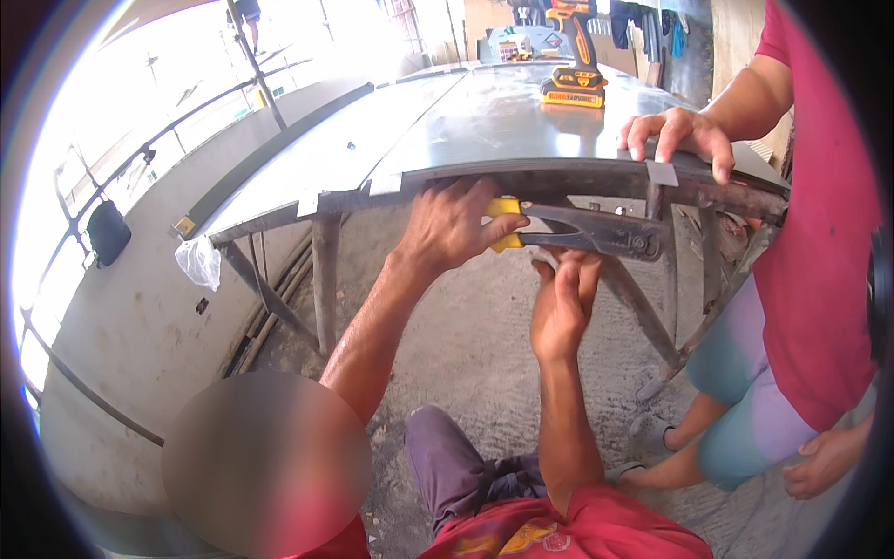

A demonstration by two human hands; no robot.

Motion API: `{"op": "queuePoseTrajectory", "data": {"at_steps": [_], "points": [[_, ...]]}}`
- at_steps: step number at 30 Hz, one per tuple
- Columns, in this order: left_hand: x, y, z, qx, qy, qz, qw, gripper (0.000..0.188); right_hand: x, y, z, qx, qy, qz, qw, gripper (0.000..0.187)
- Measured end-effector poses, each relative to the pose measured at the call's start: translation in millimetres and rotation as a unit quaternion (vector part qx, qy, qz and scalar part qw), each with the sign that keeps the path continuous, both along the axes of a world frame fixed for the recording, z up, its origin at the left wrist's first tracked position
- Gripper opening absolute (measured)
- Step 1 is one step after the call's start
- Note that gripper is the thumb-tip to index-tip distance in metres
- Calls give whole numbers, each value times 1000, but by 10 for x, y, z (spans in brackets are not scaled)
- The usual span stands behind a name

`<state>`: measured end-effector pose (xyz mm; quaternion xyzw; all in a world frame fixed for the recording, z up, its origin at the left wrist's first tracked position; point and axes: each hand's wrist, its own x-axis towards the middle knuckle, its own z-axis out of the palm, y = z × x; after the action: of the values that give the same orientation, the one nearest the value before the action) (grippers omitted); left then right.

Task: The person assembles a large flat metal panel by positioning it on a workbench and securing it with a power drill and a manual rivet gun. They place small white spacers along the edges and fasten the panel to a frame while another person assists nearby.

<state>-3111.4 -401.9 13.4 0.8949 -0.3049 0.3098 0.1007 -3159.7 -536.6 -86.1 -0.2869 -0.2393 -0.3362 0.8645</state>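
My left hand (447, 224) is closed around the yellow grips of a black hand tool (601, 228), its thumb across one grip. The tool's two dark arms run rightward and meet in a broad head below the table edge; its exact kind I cannot make out. Just under the lower arm my right hand (563, 303) is raised with its fingers drawn together, at or against the tool. Whatever those fingers hold is too small to name. Above both hands is the curved dark rim of a table covered in shiny sheet metal (503, 121), with small pale strips folded over its edge.
On the sheet stands an orange and black cordless drill (585, 51). A co-worker in a red shirt (824, 261) stands at the right, one hand (684, 135) on the sheet's edge. Metal legs (324, 279) hold up the table. A clear plastic bag (198, 262) hangs from its left corner.
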Motion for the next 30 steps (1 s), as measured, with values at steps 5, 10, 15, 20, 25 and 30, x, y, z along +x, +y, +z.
{"op": "queuePoseTrajectory", "data": {"at_steps": [5, 10, 15, 20, 25, 30], "points": [[-94, 23, -37, -22, -14, -19, 999, 72, 261, 342, 31, -36, -1, 61, 997, 33], [-22, 67, 61, 19, -5, 11, 1000, 72, -237, 224, -284, -52, 139, 30, 988, 24], [24, -12, 14, 57, 84, 68, 993, 69, -380, -160, -404, -77, 119, 89, 986, 30], [-170, -15, -20, 12, -64, -4, 998, 63, -4, 261, 23, 31, 76, 78, 994, 60], [-262, 22, 77, -13, -44, -13, 999, 56, 64, 443, 198, 87, -14, 59, 994, 75], [-312, 54, 99, -29, 22, -17, 999, 75, 238, 410, 201, 88, -151, 141, 974, 78]]}}
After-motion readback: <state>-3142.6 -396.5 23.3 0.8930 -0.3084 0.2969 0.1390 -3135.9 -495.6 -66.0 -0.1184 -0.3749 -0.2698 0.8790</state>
